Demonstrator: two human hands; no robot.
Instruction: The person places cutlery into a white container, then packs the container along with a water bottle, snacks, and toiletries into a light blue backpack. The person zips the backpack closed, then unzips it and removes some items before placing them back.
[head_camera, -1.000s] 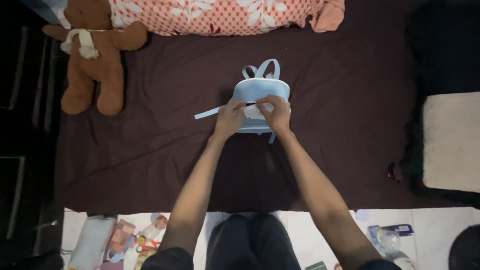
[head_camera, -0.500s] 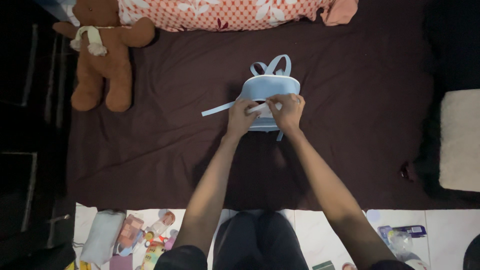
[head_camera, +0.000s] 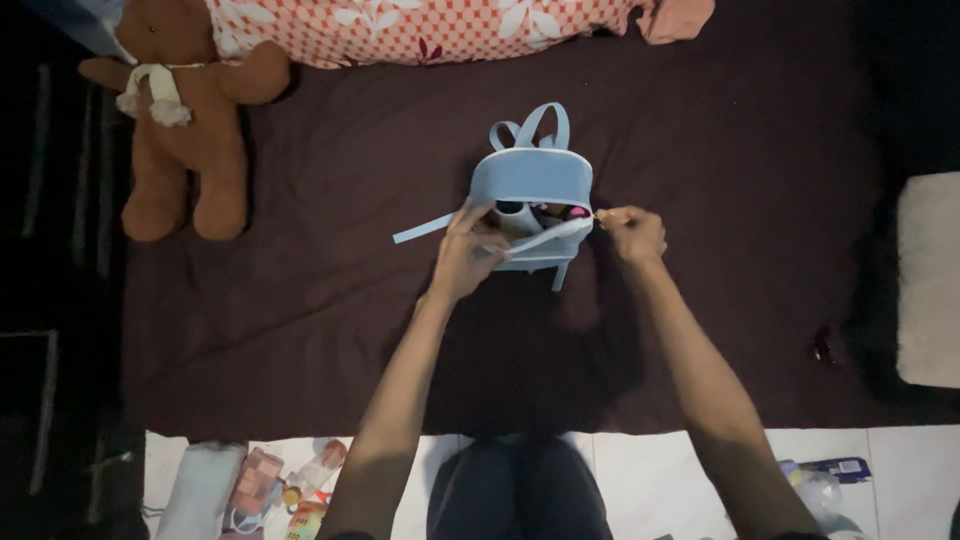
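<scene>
A small light-blue backpack (head_camera: 530, 175) lies on a dark maroon bedsheet (head_camera: 330, 300), its top handle and straps pointing away from me. Its zipped mouth gapes, and small items show inside. My left hand (head_camera: 465, 255) holds the front edge of the opening on the left side. My right hand (head_camera: 632, 233) sits at the bag's right corner, fingers pinched on the zipper pull. A loose blue strap (head_camera: 425, 230) trails out to the left.
A brown teddy bear (head_camera: 185, 130) with a white scarf lies at the upper left. A red-and-white patterned pillow (head_camera: 420, 25) runs along the top. Packets and bottles (head_camera: 270, 485) lie on the white tile floor at the lower left; a pale cushion (head_camera: 930, 280) sits at right.
My right hand has moved from the middle of the bag to its right corner along the zip, and the bag's mouth now gapes. The view has shifted slightly.
</scene>
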